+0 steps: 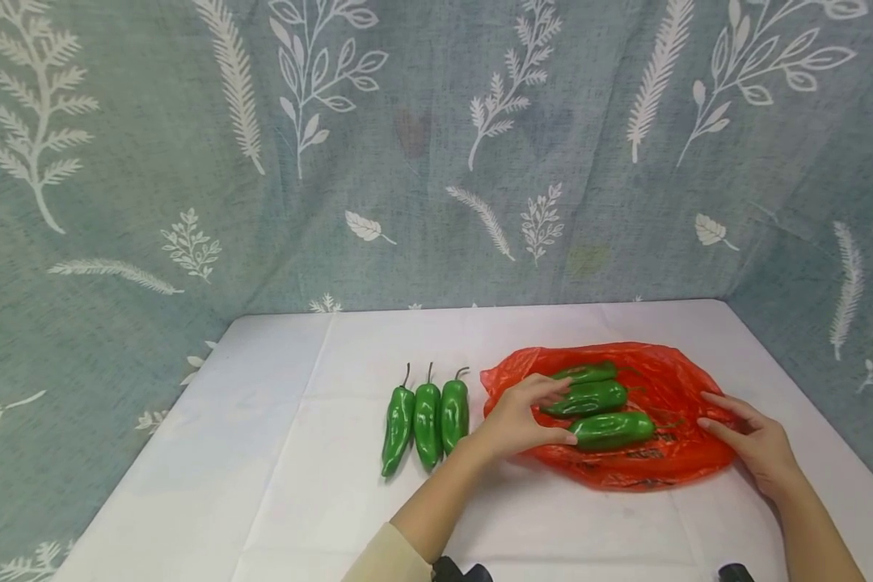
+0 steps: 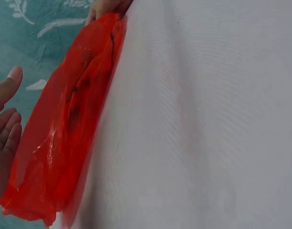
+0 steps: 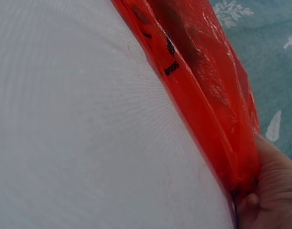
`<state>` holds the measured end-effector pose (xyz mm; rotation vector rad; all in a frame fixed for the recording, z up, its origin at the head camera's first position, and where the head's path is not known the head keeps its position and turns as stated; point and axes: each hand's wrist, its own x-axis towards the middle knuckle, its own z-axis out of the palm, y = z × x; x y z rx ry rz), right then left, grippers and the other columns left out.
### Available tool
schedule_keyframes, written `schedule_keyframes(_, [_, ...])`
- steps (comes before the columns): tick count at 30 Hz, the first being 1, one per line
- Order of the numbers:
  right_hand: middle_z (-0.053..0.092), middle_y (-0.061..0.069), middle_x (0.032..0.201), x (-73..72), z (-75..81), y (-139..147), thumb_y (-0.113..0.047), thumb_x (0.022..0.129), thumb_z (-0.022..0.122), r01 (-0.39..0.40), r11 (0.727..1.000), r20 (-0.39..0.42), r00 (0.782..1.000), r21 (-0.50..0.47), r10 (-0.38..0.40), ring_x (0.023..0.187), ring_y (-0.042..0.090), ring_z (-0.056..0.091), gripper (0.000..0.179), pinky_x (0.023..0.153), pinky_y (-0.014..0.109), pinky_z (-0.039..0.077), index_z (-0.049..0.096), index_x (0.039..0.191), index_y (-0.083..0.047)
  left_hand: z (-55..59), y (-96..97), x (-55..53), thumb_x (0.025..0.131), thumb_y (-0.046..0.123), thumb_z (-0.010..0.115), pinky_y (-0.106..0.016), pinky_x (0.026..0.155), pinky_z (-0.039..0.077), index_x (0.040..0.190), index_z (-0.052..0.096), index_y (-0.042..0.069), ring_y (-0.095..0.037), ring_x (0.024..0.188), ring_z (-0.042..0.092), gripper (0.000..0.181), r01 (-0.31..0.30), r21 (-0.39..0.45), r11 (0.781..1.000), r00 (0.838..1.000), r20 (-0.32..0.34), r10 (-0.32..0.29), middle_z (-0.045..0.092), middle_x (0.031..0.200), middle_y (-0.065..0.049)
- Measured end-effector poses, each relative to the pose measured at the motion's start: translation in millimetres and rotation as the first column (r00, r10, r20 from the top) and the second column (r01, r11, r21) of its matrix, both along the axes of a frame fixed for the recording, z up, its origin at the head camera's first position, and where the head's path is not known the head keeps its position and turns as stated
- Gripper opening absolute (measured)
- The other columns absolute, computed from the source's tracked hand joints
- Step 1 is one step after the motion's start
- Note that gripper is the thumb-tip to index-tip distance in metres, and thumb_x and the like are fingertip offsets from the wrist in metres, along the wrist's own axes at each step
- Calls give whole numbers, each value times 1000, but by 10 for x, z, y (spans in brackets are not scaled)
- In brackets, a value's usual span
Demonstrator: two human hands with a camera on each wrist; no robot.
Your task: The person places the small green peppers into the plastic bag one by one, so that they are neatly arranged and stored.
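Observation:
A red plastic bag [image 1: 626, 477] lies spread on the right half of the table, with three green chili peppers [image 1: 611, 431] side by side on it. My left hand [image 1: 512, 420] is over the bag's left side, thumb and fingers spread apart near the peppers' left ends. In the left wrist view, the left hand's fingers [image 2: 5, 131] stand apart from the thumb, beside the bag [image 2: 65, 124]. At the bag's right edge, my right hand [image 1: 760, 444] holds the plastic; the right wrist view shows the hand [image 3: 275, 191] gripping a bunched part of it.
Left of the bag, three more green chili peppers [image 1: 427, 416] lie in a row, stems pointing away. A white cloth covers the table [image 1: 320, 485]. Grey-green leaf-patterned fabric [image 1: 422, 202] hangs behind and at both sides.

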<state>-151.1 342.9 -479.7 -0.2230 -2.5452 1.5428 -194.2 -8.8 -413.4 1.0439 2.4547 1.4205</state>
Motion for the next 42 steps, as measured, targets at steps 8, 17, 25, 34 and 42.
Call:
schedule_keyframes(8, [41, -17, 141, 15, -21, -2, -39, 91, 61, -9, 1000, 30, 1000, 5, 9, 138, 31, 27, 56, 75, 0, 41, 45, 142, -22, 22, -228, 128, 73, 18, 82, -37, 95, 49, 138, 50, 16, -24, 112, 58, 72, -11, 78, 997, 1000, 26, 9, 59, 117, -7])
schedule_keyframes(17, [40, -13, 143, -9, -4, 18, -38, 91, 60, -14, 1000, 24, 1000, -3, 14, 135, 30, 28, 55, 75, 2, 43, 45, 142, -24, 120, -511, 177, 73, 16, 82, -41, 97, 47, 139, 48, 15, -26, 114, 57, 75, -64, 95, 993, 998, 14, 63, 56, 125, -5])
schedule_keyframes(25, [38, -3, 148, -12, 14, 3, -39, 91, 60, -9, 1000, 25, 1000, 24, 8, 137, 33, 27, 56, 75, 0, 41, 45, 142, -22, 96, -857, 200, 68, 7, 84, -45, 98, 45, 139, 47, 8, -27, 117, 55, 80, -160, 145, 976, 986, -13, 164, 54, 129, -11])
schedule_keyframes(34, [41, -32, 124, 0, 6, -6, -35, 90, 63, -18, 1000, 2, 1000, -15, 18, 127, 7, 35, 54, 76, -1, 40, 48, 140, -22, 69, -1232, 249, 67, 18, 86, -40, 103, 42, 139, 48, 21, -28, 120, 53, 81, -336, 159, 928, 942, 52, 332, 53, 129, -4])
schedule_keyframes(42, [38, -36, 120, 15, 29, -9, -36, 90, 62, -15, 999, 3, 1000, -34, 16, 127, 7, 34, 54, 76, -1, 40, 48, 140, -23, -12, -1469, 206, 68, 17, 85, -37, 106, 39, 141, 46, 17, -25, 123, 50, 82, -427, 155, 891, 903, 29, 428, 51, 132, 1])
